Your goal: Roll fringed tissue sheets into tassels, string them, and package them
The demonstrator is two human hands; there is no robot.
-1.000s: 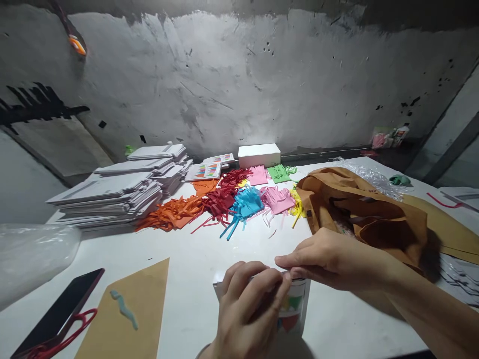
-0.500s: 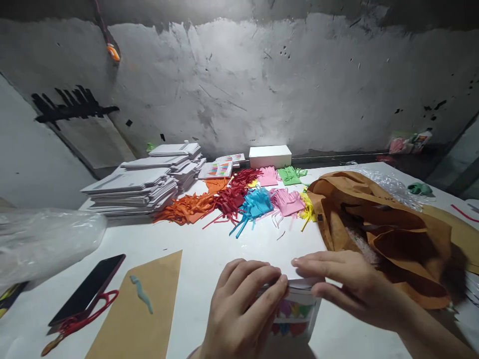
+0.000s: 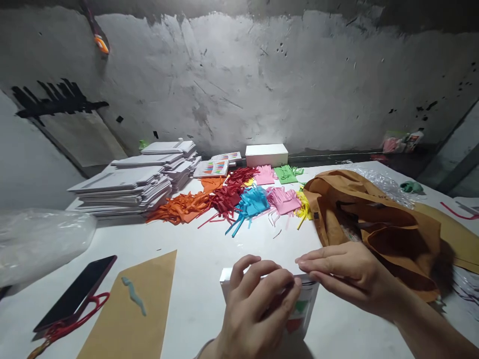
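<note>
A white cardboard box with a colourful printed front stands upright close in front of me. My left hand is curled over its front and top edge, hiding most of the print. At the box's top right corner, my right hand has its fingers together and its thumb close beneath them, against the top flap. My left palm and the lower part of the box are hidden.
Fringed strips lie mid-table: orange, blue and pink. Flat white boxes are stacked left. A brown fabric bag sits right. A phone and brown sheet lie left; a closed white box stands behind.
My left hand has shifted slightly right, and the box's top left corner now shows. My right thumb has drawn up nearer its fingers. The view has turned slightly right.
</note>
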